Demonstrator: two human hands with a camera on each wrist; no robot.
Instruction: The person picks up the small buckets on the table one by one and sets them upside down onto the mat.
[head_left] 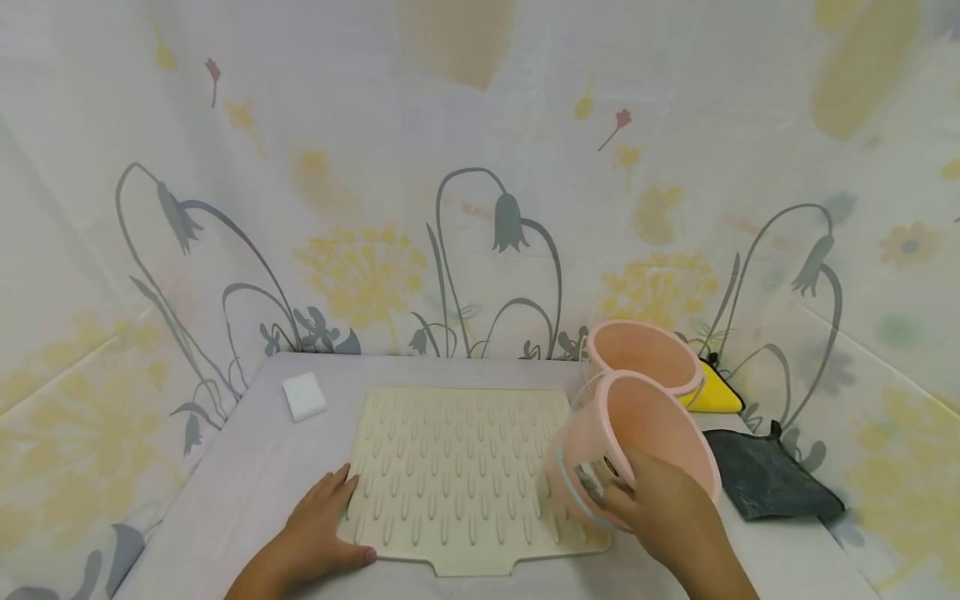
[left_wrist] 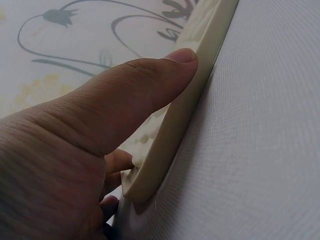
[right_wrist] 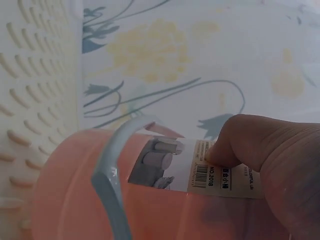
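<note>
A cream ridged draining board (head_left: 457, 475) lies flat on the table. My left hand (head_left: 315, 521) rests at its near left corner, thumb along the front edge and fingers spread up the left side. In the left wrist view the thumb (left_wrist: 145, 82) lies against the board's rim. My right hand (head_left: 667, 508) grips the rim of a pink bucket (head_left: 585, 442), fingers inside and thumb outside on the label (right_wrist: 210, 175). The bucket is tilted with its mouth to the right, and its base overlaps the board's right part in the head view. Its handle (right_wrist: 107, 175) hangs against the side.
Behind the held bucket stands a second pink bucket (head_left: 641, 358). To the right lie a yellow cloth (head_left: 718, 393) and a dark grey cloth (head_left: 765, 475) with black edging. A white sponge block (head_left: 303, 397) sits at the back left. Flower-printed sheeting (head_left: 360, 167) hangs around the table.
</note>
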